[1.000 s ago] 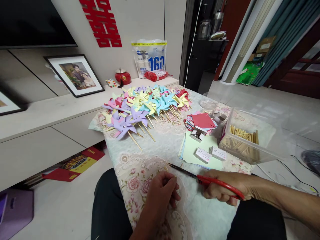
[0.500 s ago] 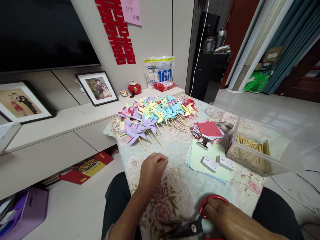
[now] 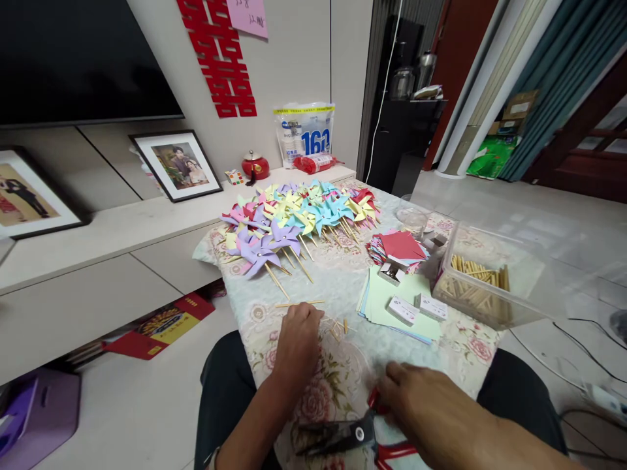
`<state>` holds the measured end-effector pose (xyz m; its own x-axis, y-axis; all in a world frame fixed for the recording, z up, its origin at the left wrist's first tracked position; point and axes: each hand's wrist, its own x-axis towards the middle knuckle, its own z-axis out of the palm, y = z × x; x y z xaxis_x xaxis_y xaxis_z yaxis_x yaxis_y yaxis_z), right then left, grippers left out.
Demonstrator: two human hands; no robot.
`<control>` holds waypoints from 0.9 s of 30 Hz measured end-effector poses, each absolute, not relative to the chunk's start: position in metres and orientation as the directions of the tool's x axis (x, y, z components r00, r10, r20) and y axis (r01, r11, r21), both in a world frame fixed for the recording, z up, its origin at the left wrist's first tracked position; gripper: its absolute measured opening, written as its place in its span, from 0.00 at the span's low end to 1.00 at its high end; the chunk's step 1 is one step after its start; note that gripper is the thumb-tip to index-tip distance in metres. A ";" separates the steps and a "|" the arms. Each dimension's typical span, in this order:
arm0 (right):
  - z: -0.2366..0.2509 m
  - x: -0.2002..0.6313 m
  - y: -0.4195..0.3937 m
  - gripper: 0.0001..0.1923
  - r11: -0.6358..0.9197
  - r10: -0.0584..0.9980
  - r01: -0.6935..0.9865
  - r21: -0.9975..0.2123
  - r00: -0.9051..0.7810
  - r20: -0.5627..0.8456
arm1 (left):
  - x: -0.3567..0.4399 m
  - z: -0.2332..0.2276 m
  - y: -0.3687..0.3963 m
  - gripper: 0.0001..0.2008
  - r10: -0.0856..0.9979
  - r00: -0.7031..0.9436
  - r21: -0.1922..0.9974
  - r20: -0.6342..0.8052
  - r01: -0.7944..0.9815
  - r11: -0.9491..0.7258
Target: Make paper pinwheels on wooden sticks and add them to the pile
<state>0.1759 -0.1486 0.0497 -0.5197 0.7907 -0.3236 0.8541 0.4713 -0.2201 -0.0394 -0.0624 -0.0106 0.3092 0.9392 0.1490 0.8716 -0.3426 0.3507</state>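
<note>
My left hand (image 3: 298,339) rests low on the cloth with its fingers curled down against a thin wooden stick (image 3: 281,305), which lies crosswise at the fingertips; the thumb is mostly hidden. Short cut stick pieces (image 3: 345,326) are scattered just right of it. Nearer to me, my right hand (image 3: 416,398), slightly blurred, covers the upper red handle of large scissors (image 3: 360,433). The fingers bend around that handle, while the lower loop shows below the hand. The dark blades point left, close to the cloth. Finished paper pinwheels (image 3: 294,215) on sticks lie piled beyond my left hand.
A clear plastic box (image 3: 470,313) of wooden sticks stands at the right table edge. Small white boxes (image 3: 403,310) sit on pale green paper sheets (image 3: 392,297), beside a stack of red paper squares (image 3: 404,246). Framed photos (image 3: 177,164) stand on the white cabinet (image 3: 122,228).
The wooden stick at my left hand now shows clearly, lying crosswise at the fingertips. My right hand has shifted over the scissors' upper handle, and the scissors have turned slightly. The view has tilted a little.
</note>
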 end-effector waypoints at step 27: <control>0.037 0.119 -0.051 0.14 0.156 0.910 0.948 -0.278 -0.248 -0.334 | -0.031 -0.001 -0.059 0.09 0.962 0.270 0.562 -0.049 0.804 -0.197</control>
